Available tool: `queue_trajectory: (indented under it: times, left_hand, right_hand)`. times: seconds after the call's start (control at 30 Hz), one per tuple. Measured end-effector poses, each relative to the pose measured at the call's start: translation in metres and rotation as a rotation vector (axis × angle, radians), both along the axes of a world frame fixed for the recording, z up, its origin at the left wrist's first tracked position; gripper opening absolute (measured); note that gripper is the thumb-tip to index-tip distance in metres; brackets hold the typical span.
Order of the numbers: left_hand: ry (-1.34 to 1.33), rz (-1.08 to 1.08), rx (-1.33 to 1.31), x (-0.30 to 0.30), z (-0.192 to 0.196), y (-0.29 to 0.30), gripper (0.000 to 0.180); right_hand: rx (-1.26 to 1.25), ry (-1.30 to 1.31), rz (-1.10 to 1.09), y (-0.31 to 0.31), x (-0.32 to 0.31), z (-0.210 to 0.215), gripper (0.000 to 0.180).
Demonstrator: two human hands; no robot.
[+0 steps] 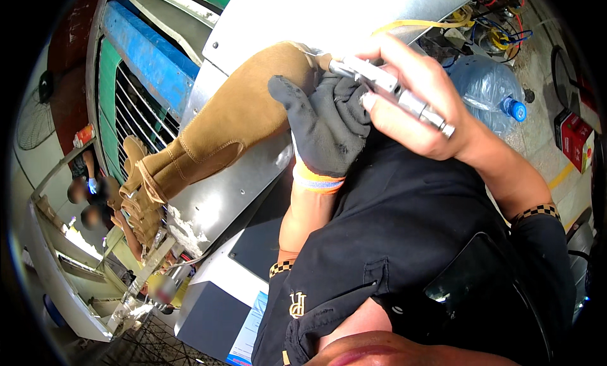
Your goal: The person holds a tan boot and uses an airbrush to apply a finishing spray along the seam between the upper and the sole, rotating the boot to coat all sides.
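Note:
A tan suede boot [243, 97] lies slanted across the metal worktop, its top opening to the left and its foot end by my hands. My left hand [332, 122], in a dark grey work glove with an orange cuff, is closed around the foot end, thumb raised along its side. The bare right hand [423, 91] grips a slim silver pen-shaped metal tool [398, 91]. The tool's front end is close to the boot's tip. Whether they touch is hidden by the glove and fingers.
The shiny worktop [272, 12] reaches beyond the boot. More tan boots [142, 217] hang at the left, beside a green and blue rack [148, 56]. To the right are tangled wires [499, 31], a clear plastic water jug [484, 91] and a red box [574, 138]. People work at far left.

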State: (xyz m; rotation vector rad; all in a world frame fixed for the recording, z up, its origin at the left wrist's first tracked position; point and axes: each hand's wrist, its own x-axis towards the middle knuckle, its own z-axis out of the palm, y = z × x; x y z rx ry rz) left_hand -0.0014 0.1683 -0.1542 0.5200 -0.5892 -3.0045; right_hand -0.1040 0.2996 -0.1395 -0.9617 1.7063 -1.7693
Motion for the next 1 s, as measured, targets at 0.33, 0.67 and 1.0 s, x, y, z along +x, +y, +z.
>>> queue_trajectory:
  times: [0.33, 0.67, 1.0]
  left_hand:
    - [0.096, 0.048, 0.217, 0.001, -0.019, -0.004, 0.091]
    - [-0.449, 0.489, -3.265, 0.126, 0.111, -0.130, 0.061]
    - [-0.721, -0.125, -1.823, 0.143, 0.145, -0.130, 0.059]
  right_hand:
    - [-0.057, 0.188, -0.038, 0.003, 0.040, -0.024, 0.053]
    - [-0.271, -0.287, -0.086, 0.020, -0.034, -0.031, 0.043]
    - [-0.171, -0.330, -0.684, 0.014, -0.116, -0.040, 0.023]
